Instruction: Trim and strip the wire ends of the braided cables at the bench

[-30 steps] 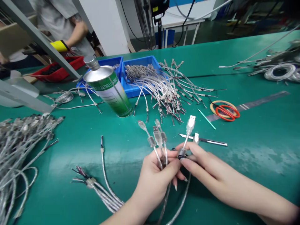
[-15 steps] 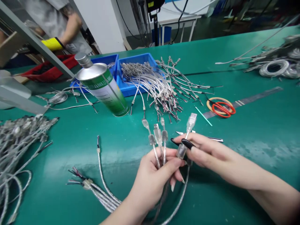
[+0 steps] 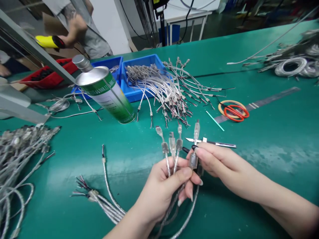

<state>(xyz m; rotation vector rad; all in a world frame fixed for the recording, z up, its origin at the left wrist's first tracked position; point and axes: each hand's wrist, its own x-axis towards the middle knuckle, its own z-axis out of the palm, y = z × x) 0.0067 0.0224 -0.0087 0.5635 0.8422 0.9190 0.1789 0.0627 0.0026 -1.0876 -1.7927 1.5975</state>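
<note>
My left hand (image 3: 171,186) is closed around several clear-sheathed USB cables (image 3: 176,162), their plugs pointing up and away from me. One cable's USB plug (image 3: 196,131) stands to the right of the others, with a clear ferrite bulge (image 3: 193,160) below it. My right hand (image 3: 219,166) pinches this cable between plug and bulge, while my left thumb touches the bulge's lower end. The cables' other ends, with bare coloured wires (image 3: 86,187), lie on the green table to the left. Part of the bundle is hidden behind my hands.
A craft knife (image 3: 214,143) lies just beyond my right hand, with red scissors (image 3: 235,113) on a tape roll behind it. A metal can (image 3: 104,91) stands before blue bins (image 3: 127,96) of cables. Another cable pile (image 3: 22,159) lies left. A co-worker (image 3: 87,30) stands far left.
The right-hand cable's plug has swung left and turned more upright, my right fingers still on it. The plugs in my left hand have shifted slightly right. The co-worker's arm has moved.
</note>
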